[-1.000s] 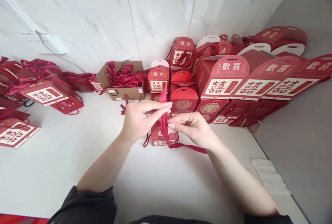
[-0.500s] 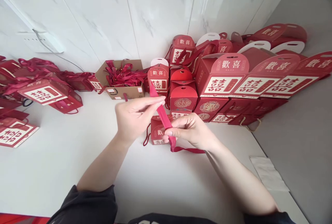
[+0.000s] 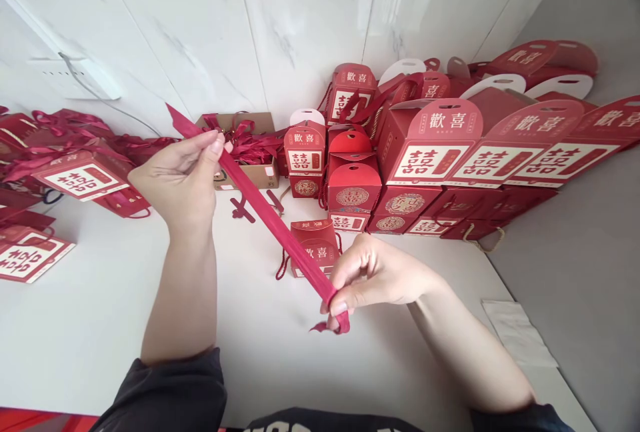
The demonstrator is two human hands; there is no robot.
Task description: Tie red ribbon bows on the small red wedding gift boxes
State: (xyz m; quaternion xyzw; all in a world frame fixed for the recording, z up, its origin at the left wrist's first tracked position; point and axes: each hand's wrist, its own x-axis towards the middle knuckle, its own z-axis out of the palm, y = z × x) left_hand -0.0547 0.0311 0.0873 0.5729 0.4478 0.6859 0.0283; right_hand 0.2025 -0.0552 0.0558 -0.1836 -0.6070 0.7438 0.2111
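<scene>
A dark red ribbon (image 3: 265, 213) is stretched taut in a slant between my two hands. My left hand (image 3: 183, 175) pinches its upper end, raised at the left, with a short tail sticking out past the fingers. My right hand (image 3: 373, 275) pinches the lower end just above the white tabletop (image 3: 100, 325). Behind the ribbon a small red gift box (image 3: 316, 245) with a cord handle lies on the table, touched by neither hand.
A brown cardboard box (image 3: 250, 172) full of red ribbons sits at the back wall. Rows of red gift boxes (image 3: 440, 152) are stacked at the back right, more red boxes (image 3: 80, 179) at the left. A ribbon scrap (image 3: 243, 209) lies on the table. A white paper sheet (image 3: 517, 332) lies right.
My hands have pulled apart: the left rose up and to the left, the right dropped toward me, and the ribbon has been drawn out straight and taut.
</scene>
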